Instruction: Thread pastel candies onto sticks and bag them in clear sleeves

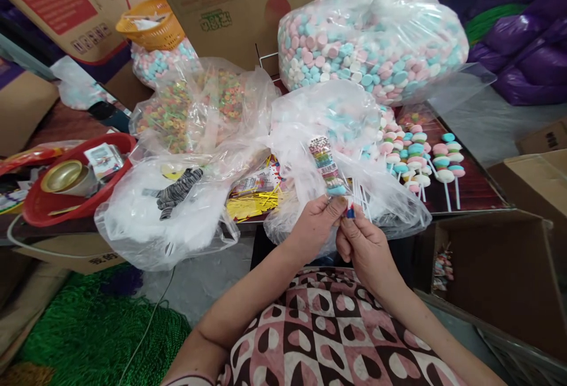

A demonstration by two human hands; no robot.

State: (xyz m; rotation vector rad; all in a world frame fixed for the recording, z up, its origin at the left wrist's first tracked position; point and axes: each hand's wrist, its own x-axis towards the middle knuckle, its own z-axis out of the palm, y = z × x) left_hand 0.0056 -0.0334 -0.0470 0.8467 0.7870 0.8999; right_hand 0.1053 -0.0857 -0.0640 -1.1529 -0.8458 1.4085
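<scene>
A dark red worktop (482,191) carries the goods, with a cardboard box (248,5) behind at twelve o'clock. In the head view, a wrapped marshmallow stick (322,161) points towards eleven o'clock from the hands. The left hand (316,220) is pinched closed on its lower end; the right hand (365,238), at four o'clock from it, pinches a small blue-and-red piece (351,211), too small to name. Good handling probably means holding the wrapper's neck snugly gathered, fingertips close together, without squashing the lowest marshmallow. Gold ties (252,207) lie at nine o'clock, bare marshmallow sticks (445,161) at two
</scene>
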